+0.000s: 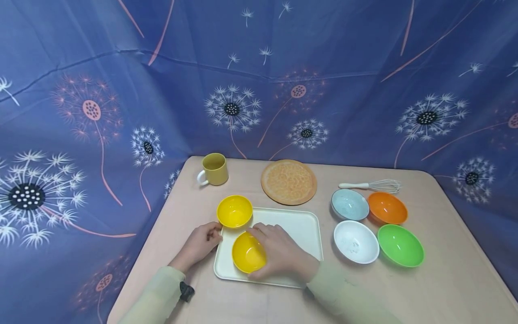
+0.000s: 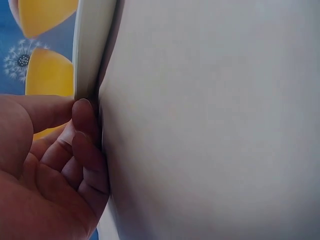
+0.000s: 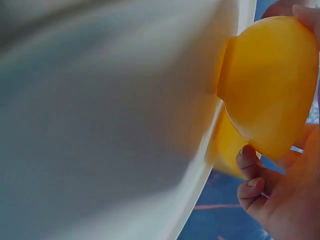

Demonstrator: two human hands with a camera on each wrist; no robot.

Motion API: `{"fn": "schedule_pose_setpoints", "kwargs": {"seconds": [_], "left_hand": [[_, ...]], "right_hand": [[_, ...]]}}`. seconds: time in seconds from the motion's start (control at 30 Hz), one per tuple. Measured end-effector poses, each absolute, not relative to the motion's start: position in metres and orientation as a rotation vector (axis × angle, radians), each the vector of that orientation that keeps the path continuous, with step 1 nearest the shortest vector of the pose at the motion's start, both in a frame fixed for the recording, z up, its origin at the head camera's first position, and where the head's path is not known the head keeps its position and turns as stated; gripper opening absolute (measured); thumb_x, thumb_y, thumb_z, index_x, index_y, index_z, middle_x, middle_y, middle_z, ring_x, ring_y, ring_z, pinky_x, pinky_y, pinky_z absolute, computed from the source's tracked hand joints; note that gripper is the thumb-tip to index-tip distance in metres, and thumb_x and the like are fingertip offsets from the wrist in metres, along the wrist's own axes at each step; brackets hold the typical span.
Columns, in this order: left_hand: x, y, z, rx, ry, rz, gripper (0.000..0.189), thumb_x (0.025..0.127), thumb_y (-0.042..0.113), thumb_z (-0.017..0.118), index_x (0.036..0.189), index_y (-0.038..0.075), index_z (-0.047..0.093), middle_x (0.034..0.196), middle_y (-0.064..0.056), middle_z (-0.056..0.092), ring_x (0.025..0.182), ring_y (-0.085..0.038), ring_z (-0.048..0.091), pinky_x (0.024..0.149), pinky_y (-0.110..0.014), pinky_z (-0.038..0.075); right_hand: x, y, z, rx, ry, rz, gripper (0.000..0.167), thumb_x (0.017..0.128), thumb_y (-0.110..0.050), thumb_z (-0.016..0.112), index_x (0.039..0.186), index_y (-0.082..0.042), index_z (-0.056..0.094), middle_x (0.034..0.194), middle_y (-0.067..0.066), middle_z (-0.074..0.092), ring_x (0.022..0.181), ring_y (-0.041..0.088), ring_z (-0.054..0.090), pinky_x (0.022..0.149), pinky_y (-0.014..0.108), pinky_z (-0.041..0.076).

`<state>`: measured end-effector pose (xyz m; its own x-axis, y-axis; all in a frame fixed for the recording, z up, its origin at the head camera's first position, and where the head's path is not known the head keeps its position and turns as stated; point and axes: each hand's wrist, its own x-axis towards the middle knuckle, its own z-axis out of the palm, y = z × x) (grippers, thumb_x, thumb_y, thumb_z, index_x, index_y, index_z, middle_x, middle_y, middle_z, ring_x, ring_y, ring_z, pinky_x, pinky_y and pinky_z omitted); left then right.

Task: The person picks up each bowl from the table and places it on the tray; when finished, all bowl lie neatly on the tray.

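Note:
My right hand (image 1: 281,249) grips a yellow bowl (image 1: 244,256) by its rim, thumb on the near side and fingers on the far side. In the right wrist view this bowl (image 3: 272,85) is upright, its foot close over the white tray (image 1: 289,220). At the tray's left edge is my left hand (image 1: 202,243); in the left wrist view its thumb and fingertips pinch the tray's rim (image 2: 92,45). A second yellow bowl (image 1: 234,210) stands just beyond, overlapping the tray's far left corner in the head view.
A mustard mug (image 1: 215,170) with a white handle stands at the back left. Behind the tray lies a round pizza-like disc (image 1: 289,182). To the right are a light blue bowl (image 1: 350,205), orange bowl (image 1: 387,208), white bowl (image 1: 356,242), green bowl (image 1: 400,245) and whisk (image 1: 370,185).

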<state>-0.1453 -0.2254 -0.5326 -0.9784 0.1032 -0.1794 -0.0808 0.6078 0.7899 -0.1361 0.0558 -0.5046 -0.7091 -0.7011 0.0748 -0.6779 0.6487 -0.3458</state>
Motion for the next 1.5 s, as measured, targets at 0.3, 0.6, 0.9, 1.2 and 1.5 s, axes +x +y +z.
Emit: {"fn": "schedule_pose_setpoints", "kwargs": {"seconds": [0.3, 0.6, 0.9, 1.2, 1.5], "left_hand": [[-0.148, -0.227, -0.535, 0.061, 2.606, 1.306, 0.029, 0.096, 0.007, 0.072, 0.125, 0.008, 0.067, 0.076, 0.001, 0.063, 0.063, -0.017, 0.058, 0.055, -0.027, 0.046], [-0.150, -0.233, -0.534, 0.090, 2.563, 1.305, 0.021, 0.097, 0.007, 0.070, 0.118, 0.011, 0.068, 0.079, 0.001, 0.063, 0.070, -0.018, 0.057, 0.062, -0.028, 0.046], [-0.151, -0.236, -0.530, 0.093, 2.530, 1.304, 0.021, 0.098, 0.003, 0.067, 0.118, 0.010, 0.067, 0.080, 0.000, 0.064, 0.076, -0.020, 0.058, 0.074, -0.033, 0.048], [-0.150, -0.235, -0.530, 0.048, 2.518, 1.291, 0.021, 0.099, 0.005, 0.069, 0.118, 0.014, 0.068, 0.083, -0.001, 0.063, 0.081, -0.020, 0.057, 0.079, -0.036, 0.048], [-0.148, -0.233, -0.528, 0.012, 2.497, 1.316, 0.023, 0.097, 0.004, 0.069, 0.119, 0.012, 0.067, 0.084, -0.002, 0.064, 0.079, -0.020, 0.059, 0.076, -0.033, 0.049]], "right_hand": [[-0.125, 0.026, -0.505, -1.215, 2.730, -0.557, 0.114, 0.065, -0.080, 0.077, 0.157, -0.020, 0.044, 0.153, -0.010, 0.045, 0.119, 0.011, 0.052, 0.090, 0.035, 0.039], [-0.119, 0.002, -0.502, -1.317, 2.748, -0.534, 0.116, 0.064, -0.083, 0.077, 0.158, -0.022, 0.044, 0.143, -0.008, 0.051, 0.125, 0.010, 0.051, 0.089, 0.037, 0.039], [-0.120, -0.004, -0.504, -1.289, 2.695, -0.559, 0.128, 0.064, -0.091, 0.071, 0.167, -0.031, 0.024, 0.153, -0.003, 0.045, 0.132, 0.017, 0.050, 0.096, 0.046, 0.042], [-0.119, -0.003, -0.505, -1.244, 2.698, -0.584, 0.131, 0.061, -0.094, 0.069, 0.167, -0.040, 0.015, 0.158, 0.000, 0.042, 0.138, 0.023, 0.048, 0.102, 0.061, 0.043], [-0.121, 0.017, -0.495, -1.073, 2.678, -0.674, 0.124, 0.063, -0.095, 0.066, 0.165, -0.041, 0.023, 0.162, -0.011, 0.037, 0.143, 0.016, 0.043, 0.106, 0.068, 0.037]]}}
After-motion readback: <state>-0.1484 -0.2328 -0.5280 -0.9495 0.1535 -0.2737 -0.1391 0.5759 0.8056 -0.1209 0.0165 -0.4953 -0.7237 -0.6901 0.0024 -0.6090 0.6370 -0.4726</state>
